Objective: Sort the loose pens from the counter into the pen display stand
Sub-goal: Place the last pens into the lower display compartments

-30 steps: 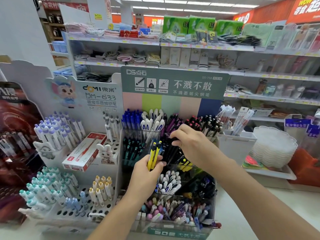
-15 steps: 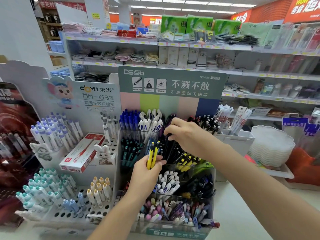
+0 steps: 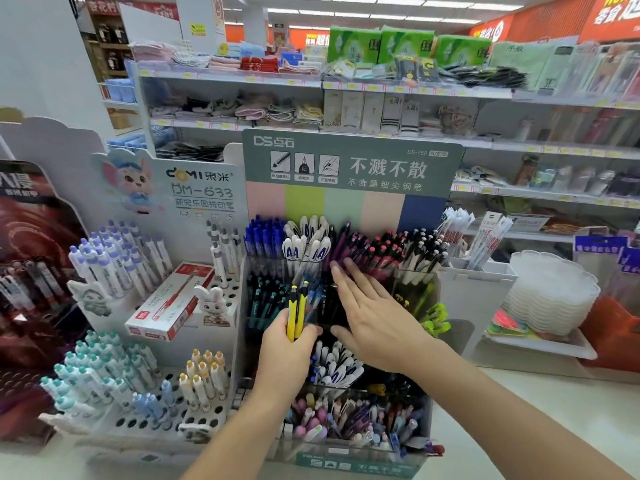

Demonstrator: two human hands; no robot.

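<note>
The left hand (image 3: 284,358) grips two yellow plastic pens (image 3: 297,311); the right hand (image 3: 375,320), fingers straight, seemingly touches the tiered clear-compartment pen display stand (image 3: 349,460).

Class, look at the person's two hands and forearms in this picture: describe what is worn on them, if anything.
Nothing is worn. The left hand and right hand are bare: no gloves, rings, watch or bracelets show. Both forearms are uncovered as far as the frame's lower edge, with no sleeve in view.
</note>
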